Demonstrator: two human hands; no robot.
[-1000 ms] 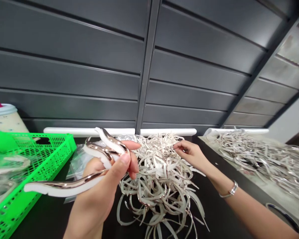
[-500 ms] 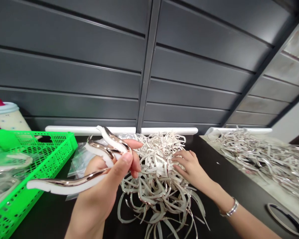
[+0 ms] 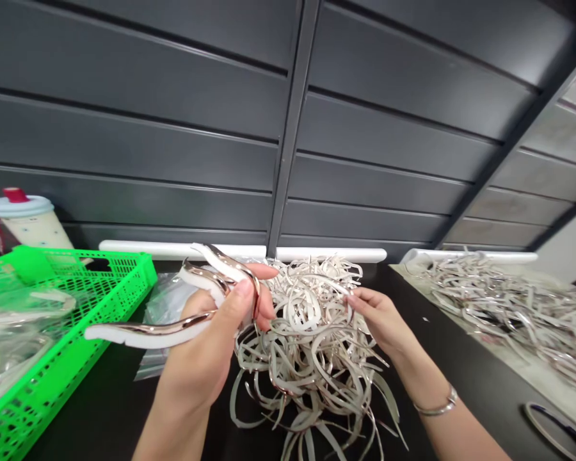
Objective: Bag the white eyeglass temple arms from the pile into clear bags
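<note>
My left hand (image 3: 206,352) is closed around several curved, shiny trim strips (image 3: 146,335) with bronze-toned metallic faces and white backs. Their ends stick out to the left and above my fingers. Thumb and fingertips of my right hand (image 3: 381,320) pinch the end of one thin curved trim strip (image 3: 338,282) over the pile's right side. Beneath both hands lies a tangled pile of similar pale and shiny strips (image 3: 317,365) on the black table (image 3: 96,410).
A bright green plastic basket (image 3: 110,294) with bagged strips stands at left, a cup with a red-topped lid (image 3: 33,221) behind it. Clear plastic bags (image 3: 160,304) lie beside it. Another strip heap (image 3: 504,301) covers the right side. A dark ring-shaped item (image 3: 554,426) lies front right.
My right hand has gone from spread fingers over the pile to pinching a strip, lifted slightly from it. My left hand still holds its strips, now a little further right in view.
</note>
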